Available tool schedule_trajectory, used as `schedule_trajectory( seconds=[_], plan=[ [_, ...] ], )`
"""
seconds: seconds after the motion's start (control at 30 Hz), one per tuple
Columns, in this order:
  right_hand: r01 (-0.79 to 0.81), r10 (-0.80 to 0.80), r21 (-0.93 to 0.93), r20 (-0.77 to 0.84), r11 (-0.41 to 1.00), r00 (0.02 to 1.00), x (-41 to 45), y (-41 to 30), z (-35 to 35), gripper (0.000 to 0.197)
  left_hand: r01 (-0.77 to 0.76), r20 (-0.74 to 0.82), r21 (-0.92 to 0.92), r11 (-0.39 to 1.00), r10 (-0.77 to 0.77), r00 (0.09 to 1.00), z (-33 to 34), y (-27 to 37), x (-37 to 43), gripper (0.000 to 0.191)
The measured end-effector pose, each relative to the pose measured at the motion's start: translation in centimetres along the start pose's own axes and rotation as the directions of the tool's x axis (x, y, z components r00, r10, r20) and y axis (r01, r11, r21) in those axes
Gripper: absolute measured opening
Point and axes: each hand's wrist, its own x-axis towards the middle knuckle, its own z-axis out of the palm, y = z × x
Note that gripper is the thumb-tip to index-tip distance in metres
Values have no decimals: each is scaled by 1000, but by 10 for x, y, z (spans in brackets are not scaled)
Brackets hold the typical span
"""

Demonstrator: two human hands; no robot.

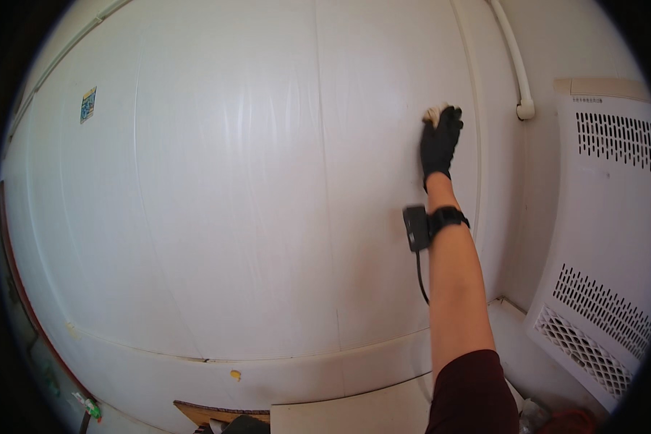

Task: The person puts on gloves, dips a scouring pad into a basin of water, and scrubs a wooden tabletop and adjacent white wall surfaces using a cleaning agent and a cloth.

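Observation:
My right hand [440, 144], in a black glove, is raised high against the white wall panel [238, 195]. Its fingers are closed on a crumpled cream cloth [435, 114], which shows above the glove and lies against the panel. A black device [416, 228] is strapped to my right forearm, with a cable running down from it. My left hand is out of view.
A white slotted heater or vent unit [580, 217] stands at the right, below a white pipe [515, 59]. A small sticker [88, 105] is on the wall at left. Below are a pale board [352, 412], a wooden board [206, 413] and a green-and-white object [89, 406].

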Motion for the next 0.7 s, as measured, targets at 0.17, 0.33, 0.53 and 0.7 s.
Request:
schedule_trajectory(
  seconds=[0.17,0.33,0.53,0.7],
  plan=[
    [86,-351,636,303,767,886,-115,-166,-11,47,-81,37,983,163,256,966,1,-106,15,31],
    [331,-908,845,391,419,152,-304,-161,-113,43,-90,14,-53,994,91,996,24,-5,23,31],
    [105,-164,150,469,983,868,-158,-14,-78,48,-47,-4,-96,994,47,999,6,-3,27,31],
    [-154,73,346,237,926,969,-143,-109,-39,47,-46,18,-113,993,48,999,13,0,34,31]
  ],
)
